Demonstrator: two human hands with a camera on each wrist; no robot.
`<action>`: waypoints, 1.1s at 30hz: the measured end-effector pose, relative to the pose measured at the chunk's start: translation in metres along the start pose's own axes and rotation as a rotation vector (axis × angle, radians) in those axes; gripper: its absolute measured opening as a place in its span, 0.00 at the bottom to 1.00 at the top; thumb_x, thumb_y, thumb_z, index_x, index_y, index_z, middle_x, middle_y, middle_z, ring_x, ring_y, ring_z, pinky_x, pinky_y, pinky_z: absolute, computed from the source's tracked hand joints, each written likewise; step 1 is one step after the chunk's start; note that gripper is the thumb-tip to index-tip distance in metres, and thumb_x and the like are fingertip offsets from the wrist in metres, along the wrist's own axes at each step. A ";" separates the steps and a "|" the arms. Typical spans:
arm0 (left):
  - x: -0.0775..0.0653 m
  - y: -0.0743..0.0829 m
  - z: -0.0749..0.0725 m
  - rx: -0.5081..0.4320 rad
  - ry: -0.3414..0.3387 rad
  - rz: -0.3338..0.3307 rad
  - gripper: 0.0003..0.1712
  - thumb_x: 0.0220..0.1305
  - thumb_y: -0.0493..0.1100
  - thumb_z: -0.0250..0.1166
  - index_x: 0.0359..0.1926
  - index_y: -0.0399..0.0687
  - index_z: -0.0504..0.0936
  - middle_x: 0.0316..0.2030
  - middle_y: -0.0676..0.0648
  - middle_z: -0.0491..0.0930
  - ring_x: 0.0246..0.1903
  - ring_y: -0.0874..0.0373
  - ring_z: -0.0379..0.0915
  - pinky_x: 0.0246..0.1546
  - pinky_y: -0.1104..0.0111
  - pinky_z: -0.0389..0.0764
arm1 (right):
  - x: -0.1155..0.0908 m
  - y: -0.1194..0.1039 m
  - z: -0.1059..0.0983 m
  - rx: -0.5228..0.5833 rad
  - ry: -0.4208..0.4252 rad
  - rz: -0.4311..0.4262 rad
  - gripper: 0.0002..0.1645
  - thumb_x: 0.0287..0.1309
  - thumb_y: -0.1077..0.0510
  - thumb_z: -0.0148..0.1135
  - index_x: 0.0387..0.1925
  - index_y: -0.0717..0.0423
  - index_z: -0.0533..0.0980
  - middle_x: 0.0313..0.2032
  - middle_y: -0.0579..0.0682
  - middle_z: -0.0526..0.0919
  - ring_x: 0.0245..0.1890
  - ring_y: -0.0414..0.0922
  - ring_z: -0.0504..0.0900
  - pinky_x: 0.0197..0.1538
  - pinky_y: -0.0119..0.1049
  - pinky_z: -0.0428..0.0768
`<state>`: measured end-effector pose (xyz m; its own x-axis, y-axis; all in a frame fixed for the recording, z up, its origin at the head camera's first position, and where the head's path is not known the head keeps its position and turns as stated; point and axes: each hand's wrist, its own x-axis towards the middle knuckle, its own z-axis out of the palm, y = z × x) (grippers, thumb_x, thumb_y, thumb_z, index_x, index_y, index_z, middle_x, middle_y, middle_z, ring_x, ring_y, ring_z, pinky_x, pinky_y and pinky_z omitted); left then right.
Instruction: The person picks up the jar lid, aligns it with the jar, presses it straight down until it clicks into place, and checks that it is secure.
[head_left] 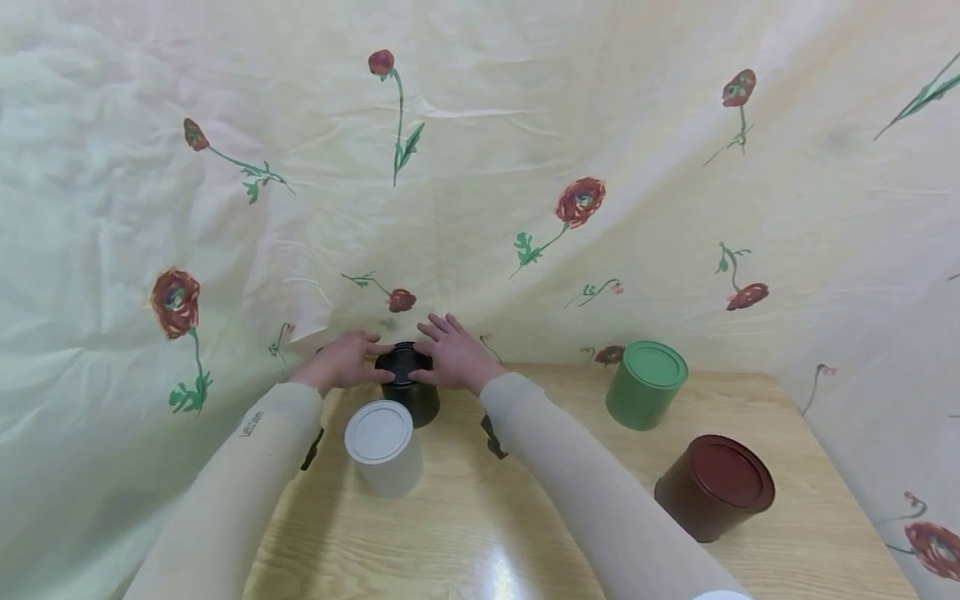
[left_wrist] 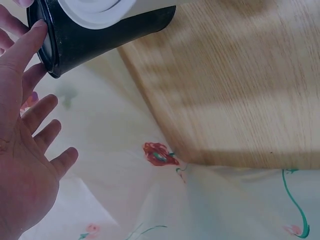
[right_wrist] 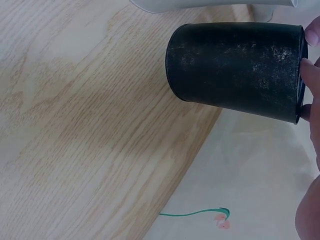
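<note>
A black can (head_left: 422,408) with a black lid (head_left: 403,363) stands upright at the back left of the table. On its left, my left hand (head_left: 345,362) rests its thumb on the lid, with the other fingers spread and fairly straight. From the other side my right hand (head_left: 454,353) touches the lid's edge with thumb and fingertips, its fingers extended. In the right wrist view the can's scuffed side (right_wrist: 235,67) shows between lid and table. A white can (head_left: 396,467) with its lid on stands just in front of the black one.
A lidded green can (head_left: 637,398) stands at the back right of the wooden table (head_left: 450,533). Nearer on the right is a dark red can (head_left: 697,500). Behind the table hangs a pale cloth (head_left: 480,150) printed with red flowers.
</note>
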<state>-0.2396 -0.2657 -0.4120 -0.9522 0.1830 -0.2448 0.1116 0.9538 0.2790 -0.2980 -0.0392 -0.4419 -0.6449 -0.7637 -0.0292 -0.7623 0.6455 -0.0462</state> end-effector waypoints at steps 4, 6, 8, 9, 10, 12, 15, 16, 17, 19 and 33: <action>0.000 -0.001 0.000 0.028 0.006 0.025 0.38 0.72 0.59 0.70 0.76 0.50 0.75 0.77 0.30 0.65 0.77 0.29 0.57 0.73 0.34 0.65 | 0.000 -0.002 -0.001 -0.011 -0.006 0.010 0.40 0.74 0.27 0.56 0.76 0.41 0.73 0.83 0.49 0.59 0.86 0.52 0.44 0.86 0.50 0.39; -0.001 -0.001 0.000 0.035 0.006 0.038 0.38 0.72 0.59 0.70 0.76 0.49 0.75 0.76 0.29 0.66 0.76 0.28 0.58 0.73 0.34 0.65 | 0.001 -0.003 -0.002 -0.018 -0.012 0.017 0.40 0.74 0.27 0.56 0.76 0.41 0.74 0.84 0.49 0.59 0.86 0.53 0.43 0.86 0.50 0.39; -0.002 -0.001 0.000 0.046 0.003 0.050 0.38 0.72 0.59 0.71 0.76 0.48 0.75 0.76 0.28 0.66 0.76 0.26 0.58 0.72 0.33 0.66 | 0.002 -0.005 -0.004 -0.017 -0.021 0.019 0.40 0.73 0.27 0.57 0.76 0.42 0.74 0.84 0.49 0.58 0.86 0.53 0.43 0.86 0.50 0.39; -0.002 -0.001 -0.001 0.049 0.001 0.051 0.38 0.72 0.59 0.71 0.76 0.48 0.75 0.76 0.27 0.66 0.76 0.26 0.58 0.73 0.33 0.66 | 0.002 -0.005 -0.004 -0.018 -0.030 0.021 0.40 0.74 0.27 0.56 0.77 0.42 0.73 0.84 0.49 0.58 0.86 0.53 0.42 0.86 0.50 0.38; -0.003 -0.001 -0.001 0.049 0.001 0.050 0.38 0.72 0.58 0.71 0.76 0.48 0.75 0.76 0.28 0.66 0.76 0.26 0.58 0.73 0.33 0.65 | 0.002 -0.006 -0.005 -0.016 -0.035 0.023 0.41 0.74 0.27 0.56 0.77 0.42 0.72 0.84 0.49 0.57 0.86 0.54 0.41 0.86 0.50 0.38; -0.003 -0.001 -0.001 0.058 0.005 0.051 0.38 0.72 0.58 0.71 0.76 0.47 0.75 0.76 0.28 0.66 0.76 0.26 0.57 0.73 0.34 0.65 | 0.003 -0.008 -0.006 -0.008 -0.038 0.031 0.41 0.74 0.28 0.56 0.77 0.42 0.72 0.84 0.49 0.57 0.86 0.54 0.40 0.86 0.50 0.37; -0.003 0.000 -0.002 0.067 0.011 0.052 0.38 0.72 0.58 0.71 0.76 0.48 0.75 0.76 0.29 0.67 0.77 0.27 0.57 0.74 0.35 0.65 | 0.003 -0.010 -0.009 -0.013 -0.043 0.049 0.40 0.74 0.28 0.56 0.78 0.41 0.71 0.84 0.48 0.56 0.86 0.54 0.39 0.86 0.50 0.37; -0.003 0.000 -0.002 0.070 0.012 0.053 0.38 0.72 0.58 0.71 0.76 0.48 0.75 0.76 0.29 0.67 0.77 0.27 0.57 0.74 0.35 0.65 | 0.002 -0.010 -0.010 -0.014 -0.046 0.053 0.40 0.74 0.28 0.56 0.78 0.41 0.71 0.85 0.48 0.56 0.86 0.55 0.39 0.86 0.50 0.36; -0.003 0.001 -0.002 0.074 0.011 0.056 0.38 0.72 0.58 0.71 0.76 0.47 0.75 0.75 0.29 0.67 0.77 0.27 0.57 0.74 0.35 0.65 | 0.002 -0.011 -0.011 -0.018 -0.052 0.057 0.40 0.74 0.28 0.56 0.78 0.41 0.71 0.85 0.48 0.56 0.86 0.55 0.39 0.86 0.50 0.36; -0.005 0.003 -0.003 0.070 0.008 0.052 0.38 0.72 0.57 0.71 0.76 0.47 0.75 0.75 0.28 0.67 0.77 0.27 0.57 0.74 0.35 0.65 | 0.001 -0.013 -0.012 -0.026 -0.068 0.059 0.40 0.74 0.28 0.56 0.78 0.41 0.71 0.85 0.48 0.55 0.86 0.55 0.38 0.86 0.50 0.36; -0.007 0.003 0.007 0.010 0.016 -0.017 0.39 0.74 0.58 0.68 0.79 0.49 0.71 0.79 0.29 0.61 0.77 0.28 0.56 0.75 0.34 0.63 | 0.003 -0.011 0.003 -0.067 -0.036 0.063 0.42 0.75 0.26 0.52 0.80 0.40 0.69 0.84 0.49 0.57 0.86 0.54 0.40 0.86 0.50 0.37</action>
<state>-0.2303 -0.2625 -0.4157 -0.9585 0.1632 -0.2340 0.0983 0.9589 0.2661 -0.2913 -0.0481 -0.4449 -0.6899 -0.7209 -0.0659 -0.7233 0.6901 0.0238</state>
